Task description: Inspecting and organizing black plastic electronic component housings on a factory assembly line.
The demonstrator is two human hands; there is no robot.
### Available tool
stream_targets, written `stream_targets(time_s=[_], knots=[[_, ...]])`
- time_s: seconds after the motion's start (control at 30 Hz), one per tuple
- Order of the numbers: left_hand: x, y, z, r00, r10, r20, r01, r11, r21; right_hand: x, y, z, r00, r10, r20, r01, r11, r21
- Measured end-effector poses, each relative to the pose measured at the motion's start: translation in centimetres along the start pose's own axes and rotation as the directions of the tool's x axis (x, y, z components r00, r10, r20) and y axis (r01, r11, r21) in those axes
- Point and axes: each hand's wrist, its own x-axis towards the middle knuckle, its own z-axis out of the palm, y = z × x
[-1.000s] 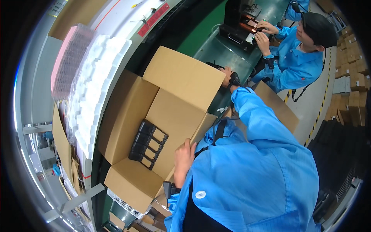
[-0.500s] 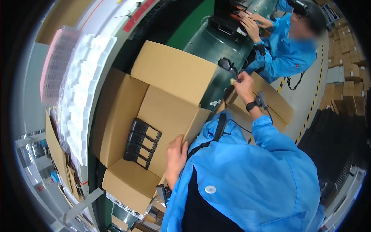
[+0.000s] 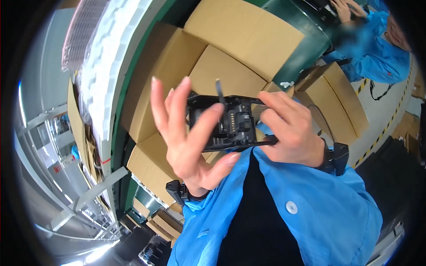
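My right hand (image 3: 293, 128) grips the right end of a black plastic device housing (image 3: 242, 122), holding it up in front of my chest. Inside the housing is a row of small gold-coloured contacts. A thin black strip (image 3: 220, 91) sticks up from its far edge. My left hand (image 3: 182, 146) is over the housing's left part with its fingers spread, the index fingertip at the base of the strip; whether it presses there I cannot tell. Beneath both hands stands an open cardboard box (image 3: 166, 66), its floor largely hidden by my hands.
White plastic trays (image 3: 108, 66) are stacked along the left. Another cardboard box (image 3: 337, 99) stands at the right, below the green work surface (image 3: 295, 53). A co-worker in a blue jacket (image 3: 381, 48) works at the far right.
The black housing is now up in my right hand, which was reaching toward the green surface. My left hand has left the box's edge and come over the housing. The view has shifted.
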Motion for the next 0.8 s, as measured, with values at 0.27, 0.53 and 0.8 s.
stream_targets(time_s=[0.27, 0.53, 0.8], knots=[[-2.3, -0.4, -1.7, 0.985, -0.064, 0.158, 0.072, 0.996, -0.044, 0.6, -1.0, 0.0, 0.993, -0.033, 0.112, 0.038, 0.998, -0.049], [-2.5, 0.4, -1.4, 0.989, -0.113, 0.096, 0.119, 0.991, -0.062, 0.3, -1.0, 0.2, 0.987, 0.023, 0.158, -0.031, 0.998, 0.049], [-3.0, -0.2, -0.2, 0.999, -0.042, -0.029, 0.04, 0.995, -0.089, 0.1, -1.2, -0.2, 0.981, 0.059, 0.183, -0.076, 0.993, 0.087]])
